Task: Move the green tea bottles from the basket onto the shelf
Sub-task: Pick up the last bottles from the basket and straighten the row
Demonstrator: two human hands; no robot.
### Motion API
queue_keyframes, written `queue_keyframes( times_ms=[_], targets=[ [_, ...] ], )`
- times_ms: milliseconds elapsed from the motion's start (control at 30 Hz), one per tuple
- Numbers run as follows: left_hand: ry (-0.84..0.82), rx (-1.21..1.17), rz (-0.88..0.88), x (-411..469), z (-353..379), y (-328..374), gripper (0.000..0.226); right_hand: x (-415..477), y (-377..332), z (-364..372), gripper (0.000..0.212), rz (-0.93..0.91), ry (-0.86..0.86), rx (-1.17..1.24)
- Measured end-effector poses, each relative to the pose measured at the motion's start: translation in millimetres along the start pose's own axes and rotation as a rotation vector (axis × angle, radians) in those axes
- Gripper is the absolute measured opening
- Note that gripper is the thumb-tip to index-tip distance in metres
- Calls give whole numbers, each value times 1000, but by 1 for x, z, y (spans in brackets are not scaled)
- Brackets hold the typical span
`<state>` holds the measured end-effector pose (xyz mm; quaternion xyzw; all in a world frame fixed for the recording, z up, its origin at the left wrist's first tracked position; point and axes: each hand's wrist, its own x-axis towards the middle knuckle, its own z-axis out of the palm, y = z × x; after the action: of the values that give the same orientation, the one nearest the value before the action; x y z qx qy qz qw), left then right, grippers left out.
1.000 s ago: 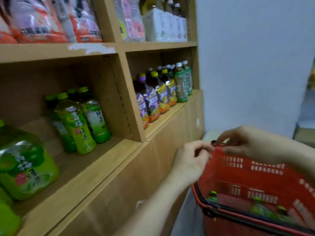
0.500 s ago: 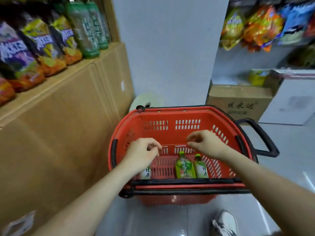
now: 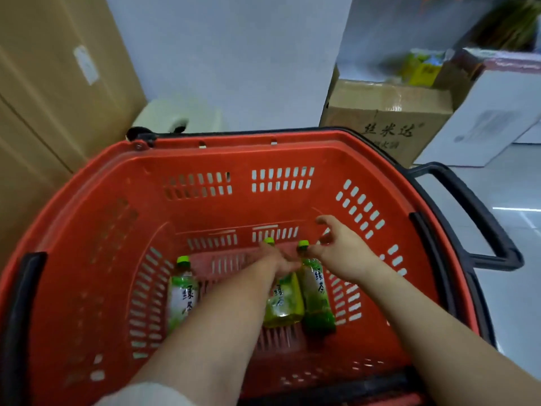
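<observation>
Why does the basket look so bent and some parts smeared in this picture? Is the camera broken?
Nothing looks broken. In the head view the wide lens bows the red basket rim into a curve; the left hand is smeared by motion, as are the cardboard box and goods behind; the bottle labels stay readable; soft, even light, with one bright streak of glare on the floor.

Small retail shop, stockroom-like corner. Evidence: red plastic shopping basket (image 3: 123, 218) with black handle (image 3: 480, 218) on tiled floor, bottled green tea (image 3: 316, 291) inside, printed cardboard carton (image 3: 386, 118) and white boxes (image 3: 491, 112) stacked by wall, packaged goods above.
</observation>
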<state>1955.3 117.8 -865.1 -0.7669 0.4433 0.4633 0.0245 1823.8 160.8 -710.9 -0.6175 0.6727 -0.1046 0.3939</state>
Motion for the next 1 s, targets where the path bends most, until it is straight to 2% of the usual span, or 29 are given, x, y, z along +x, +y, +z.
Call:
queue_keyframes(
  times_ms=[33,67,167,267,467,567,633,667,733,867,900,1000],
  targets=[
    [-24,16,-56,17,13,2,153,2,4,-1,57,13,-2,-2],
    [-15,55,-80,21,22,5,153,4,7,-2,56,30,-4,0],
    [95,156,-42,-1,32,11,133,5,11,0,56,46,12,41],
    [153,52,21,-16,26,4,123,-1,12,0,55,45,1,133],
    [213,125,435,-83,-28,-6,126,-7,13,-19,73,61,-15,220],
    [253,74,637,-132,-50,4,125,-11,6,-24,96,80,-146,392],
    [291,-10,723,-160,-55,10,125,-13,3,-24,114,66,-217,500],
    [307,-53,752,-170,-55,12,124,-13,2,-25,116,53,-225,558],
    [330,-92,796,-186,-56,12,122,-15,-1,-30,105,-4,-235,623],
    [354,-85,872,-221,-79,-3,121,-37,-27,-43,46,-208,-290,626],
    [355,-119,864,-235,-91,-9,119,-47,-40,-49,44,-272,-309,607],
    [297,-373,834,-281,-130,-31,104,-86,-89,-70,59,-518,-345,462]
  ],
)
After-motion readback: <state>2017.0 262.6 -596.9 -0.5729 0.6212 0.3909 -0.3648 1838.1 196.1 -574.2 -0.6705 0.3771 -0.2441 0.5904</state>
